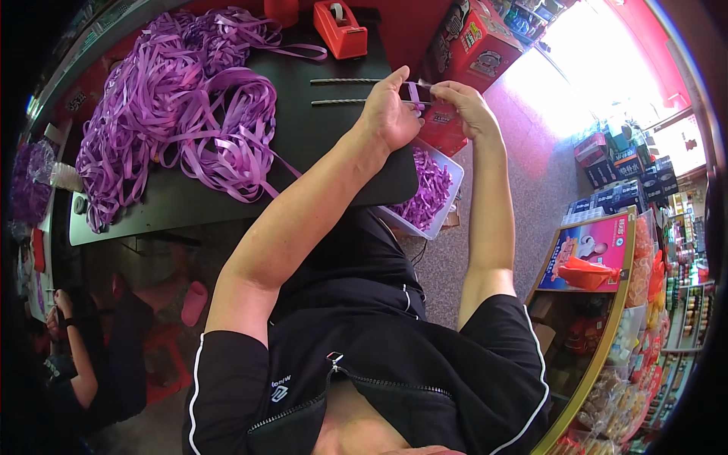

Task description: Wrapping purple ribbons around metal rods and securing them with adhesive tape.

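On the dark table point(227, 199) a large heap of purple ribbon point(171, 106) lay uncut while the white tray point(452, 199) held few cut pieces, and I judged the work early, my left hand point(390, 114) and right hand point(464, 105) pinching one short ribbon strip point(415, 92) above the table's edge.

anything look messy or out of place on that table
Mostly the purple ribbon pile: a loose tangle covering the left of the dark table, with loops hanging over its near edge. The left hand and right hand pinch a short purple strip between them. Nothing looks damaged.
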The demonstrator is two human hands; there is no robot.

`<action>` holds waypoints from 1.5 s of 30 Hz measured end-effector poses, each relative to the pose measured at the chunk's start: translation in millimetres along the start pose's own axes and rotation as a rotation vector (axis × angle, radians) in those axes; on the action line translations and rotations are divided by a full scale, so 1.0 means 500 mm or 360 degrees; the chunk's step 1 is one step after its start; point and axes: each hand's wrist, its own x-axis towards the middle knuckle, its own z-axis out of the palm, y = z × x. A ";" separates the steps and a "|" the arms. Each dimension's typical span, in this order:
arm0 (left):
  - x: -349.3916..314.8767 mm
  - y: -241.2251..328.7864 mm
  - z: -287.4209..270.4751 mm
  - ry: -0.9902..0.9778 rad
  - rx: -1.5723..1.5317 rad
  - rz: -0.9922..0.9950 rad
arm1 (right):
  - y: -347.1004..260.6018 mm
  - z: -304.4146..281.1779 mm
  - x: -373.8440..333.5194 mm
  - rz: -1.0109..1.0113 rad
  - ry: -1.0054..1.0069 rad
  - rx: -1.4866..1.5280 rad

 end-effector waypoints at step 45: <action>0.002 -0.001 -0.005 -0.0151 -0.0053 0.0035 | 0.206 0.053 0.053 0.0396 -0.0224 0.0858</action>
